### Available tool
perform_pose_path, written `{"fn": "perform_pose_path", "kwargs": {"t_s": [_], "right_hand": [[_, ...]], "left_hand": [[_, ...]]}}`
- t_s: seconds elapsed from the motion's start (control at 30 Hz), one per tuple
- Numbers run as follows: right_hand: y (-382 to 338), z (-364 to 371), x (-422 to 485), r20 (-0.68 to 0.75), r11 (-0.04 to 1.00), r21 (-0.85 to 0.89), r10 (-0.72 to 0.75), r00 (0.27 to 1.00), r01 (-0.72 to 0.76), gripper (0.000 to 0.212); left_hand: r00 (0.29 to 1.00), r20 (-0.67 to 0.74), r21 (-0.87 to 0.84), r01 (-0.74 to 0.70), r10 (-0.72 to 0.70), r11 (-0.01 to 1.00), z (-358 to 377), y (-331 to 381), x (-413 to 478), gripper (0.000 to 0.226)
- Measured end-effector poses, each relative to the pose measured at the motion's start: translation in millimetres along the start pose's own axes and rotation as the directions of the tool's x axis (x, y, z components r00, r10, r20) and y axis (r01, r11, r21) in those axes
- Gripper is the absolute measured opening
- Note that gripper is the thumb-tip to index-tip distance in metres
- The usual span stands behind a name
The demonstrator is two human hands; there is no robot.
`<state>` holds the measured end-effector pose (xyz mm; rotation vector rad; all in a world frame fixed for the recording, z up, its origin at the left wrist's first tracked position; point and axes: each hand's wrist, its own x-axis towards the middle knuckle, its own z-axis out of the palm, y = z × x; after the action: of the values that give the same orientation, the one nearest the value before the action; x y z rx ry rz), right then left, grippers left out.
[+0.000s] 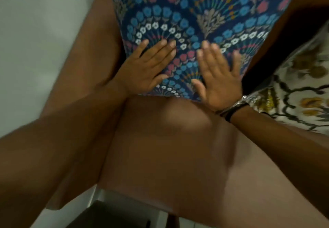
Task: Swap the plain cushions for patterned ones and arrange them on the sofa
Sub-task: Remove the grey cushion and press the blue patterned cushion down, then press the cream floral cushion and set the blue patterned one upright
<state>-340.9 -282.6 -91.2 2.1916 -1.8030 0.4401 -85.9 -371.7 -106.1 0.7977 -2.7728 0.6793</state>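
Pressing flat with left hand [147, 69] and right hand [219, 78], fingers [163, 50] spread, grasping nothing, on blue floral cushion [195, 14] propped against brown sofa [169, 147]. Arranging now; probably straightening next.

Blue floral cushion [187, 23]: woven cloth, matt, printed with small flowers in blue, pink and white on navy. White patterned cushion [292, 92]: cloth, matt, dark and mustard motifs on off-white. Sofa seat [169, 138]: brown, smooth, looks like leather or faux leather, faint soft sheen. Wristwatch [235, 106]: shiny metal case, dark matt strap. Wall [35, 32]: pale, smooth, matt.
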Motion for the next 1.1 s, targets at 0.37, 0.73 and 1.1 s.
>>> {"fn": "perform_pose_path", "kwargs": {"t_s": [0.37, 0.73, 1.1], "right_hand": [[-31, 4, -57, 0.112, 0.967, -0.056, -0.240, 0.964, 0.247, 0.065], [51, -63, -176, 0.251, 0.974, -0.122, 0.217, 0.943, -0.191, 0.077], [287, -115, -229, 0.005, 0.947, -0.270, 0.183, 0.983, -0.175, 0.064]], "left_hand": [[0.972, -0.042, -0.114, 0.227, -0.233, 0.967, -2, 110, -43, 0.062], [0.713, 0.487, -0.031, 0.592, -0.504, 0.806, -52, 140, -85, 0.071], [0.959, -0.144, -0.174, -0.266, 0.243, 0.948, -98, 305, 255, 0.080]]}}
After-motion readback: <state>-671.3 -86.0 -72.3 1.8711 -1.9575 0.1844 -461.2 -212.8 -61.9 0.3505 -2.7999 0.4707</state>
